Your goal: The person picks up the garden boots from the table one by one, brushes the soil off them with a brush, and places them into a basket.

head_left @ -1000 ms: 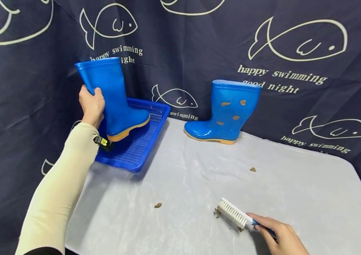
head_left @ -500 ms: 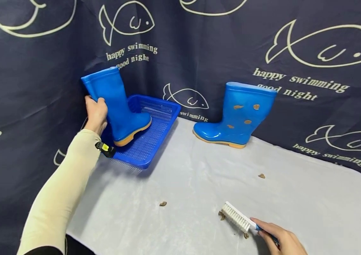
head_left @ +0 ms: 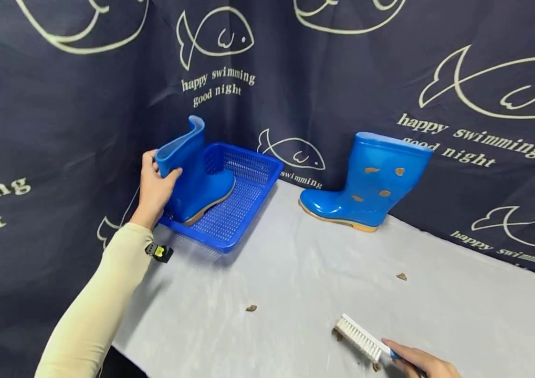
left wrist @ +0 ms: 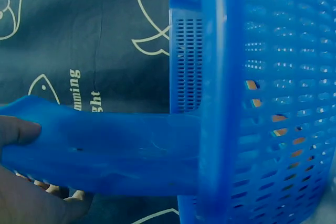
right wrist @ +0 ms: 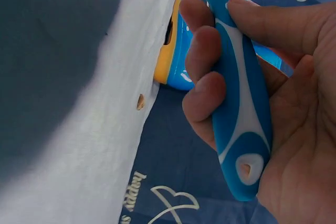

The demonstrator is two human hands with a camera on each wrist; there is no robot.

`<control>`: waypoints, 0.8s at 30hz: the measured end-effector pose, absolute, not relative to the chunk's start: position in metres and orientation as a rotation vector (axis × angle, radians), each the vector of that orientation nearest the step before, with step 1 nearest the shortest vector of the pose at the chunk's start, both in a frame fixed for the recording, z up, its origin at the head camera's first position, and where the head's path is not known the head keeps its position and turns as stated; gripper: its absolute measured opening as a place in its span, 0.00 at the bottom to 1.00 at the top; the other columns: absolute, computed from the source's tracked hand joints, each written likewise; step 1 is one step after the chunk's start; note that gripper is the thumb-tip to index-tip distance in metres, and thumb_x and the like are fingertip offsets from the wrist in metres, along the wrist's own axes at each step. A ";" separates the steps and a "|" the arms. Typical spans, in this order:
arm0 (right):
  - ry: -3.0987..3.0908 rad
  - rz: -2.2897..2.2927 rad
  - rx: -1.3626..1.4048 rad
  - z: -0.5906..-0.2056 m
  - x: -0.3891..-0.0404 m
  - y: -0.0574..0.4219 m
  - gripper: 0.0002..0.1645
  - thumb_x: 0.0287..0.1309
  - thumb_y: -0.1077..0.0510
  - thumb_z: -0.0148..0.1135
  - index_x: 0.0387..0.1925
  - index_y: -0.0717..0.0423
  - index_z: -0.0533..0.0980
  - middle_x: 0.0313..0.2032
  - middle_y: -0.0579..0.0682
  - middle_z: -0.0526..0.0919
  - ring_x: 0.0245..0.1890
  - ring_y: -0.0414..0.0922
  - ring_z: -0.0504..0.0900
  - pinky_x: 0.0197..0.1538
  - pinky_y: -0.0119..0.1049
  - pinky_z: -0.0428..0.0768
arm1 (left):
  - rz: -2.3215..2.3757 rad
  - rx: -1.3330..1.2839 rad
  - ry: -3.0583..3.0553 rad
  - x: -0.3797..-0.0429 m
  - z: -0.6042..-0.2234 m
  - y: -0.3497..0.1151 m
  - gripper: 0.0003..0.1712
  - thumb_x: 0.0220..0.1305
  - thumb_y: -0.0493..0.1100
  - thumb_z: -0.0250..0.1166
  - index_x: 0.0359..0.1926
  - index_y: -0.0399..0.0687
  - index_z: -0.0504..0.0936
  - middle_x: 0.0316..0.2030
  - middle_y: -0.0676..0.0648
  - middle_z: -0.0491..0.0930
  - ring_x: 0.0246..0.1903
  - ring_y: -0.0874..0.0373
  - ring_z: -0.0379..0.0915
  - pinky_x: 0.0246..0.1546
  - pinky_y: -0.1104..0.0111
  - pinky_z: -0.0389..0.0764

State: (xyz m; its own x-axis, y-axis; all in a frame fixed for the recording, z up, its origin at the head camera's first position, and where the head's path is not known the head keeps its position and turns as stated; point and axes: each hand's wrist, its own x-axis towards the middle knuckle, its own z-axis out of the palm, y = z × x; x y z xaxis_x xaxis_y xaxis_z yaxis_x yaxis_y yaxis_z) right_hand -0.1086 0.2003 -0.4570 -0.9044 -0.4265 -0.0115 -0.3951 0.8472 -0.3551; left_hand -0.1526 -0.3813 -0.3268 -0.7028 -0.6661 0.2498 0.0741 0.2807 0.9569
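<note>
My left hand grips a blue rain boot by the top of its shaft, thumb on one side and fingers on the other. The boot's foot is inside a blue plastic basket, its yellow sole low over the mesh. In the left wrist view the basket wall hides the foot, and bits of the sole show through the holes. My right hand holds a scrub brush with white bristles; its blue and white handle lies across the curled fingers in the right wrist view.
A second blue rain boot with several brown patches stands upright at the back of the white-covered table. Brown flakes lie scattered on the cloth, some at the brush. A dark curtain with fish drawings hangs behind.
My left hand has lowered the boot into the basket, and the shaft top now bends inward under the grip. The view has shifted left. The right hand still holds the brush near the table.
</note>
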 end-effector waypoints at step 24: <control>2.981 -0.882 -1.170 -0.423 -0.092 0.195 0.32 0.48 0.74 0.71 0.52 0.42 0.84 0.33 0.37 0.85 0.26 0.22 0.63 0.27 0.20 0.64 | -0.832 -0.146 -1.824 -0.164 -0.286 -0.282 0.11 0.59 0.36 0.65 0.43 0.36 0.81 0.51 0.38 0.81 0.57 0.45 0.73 0.62 0.57 0.67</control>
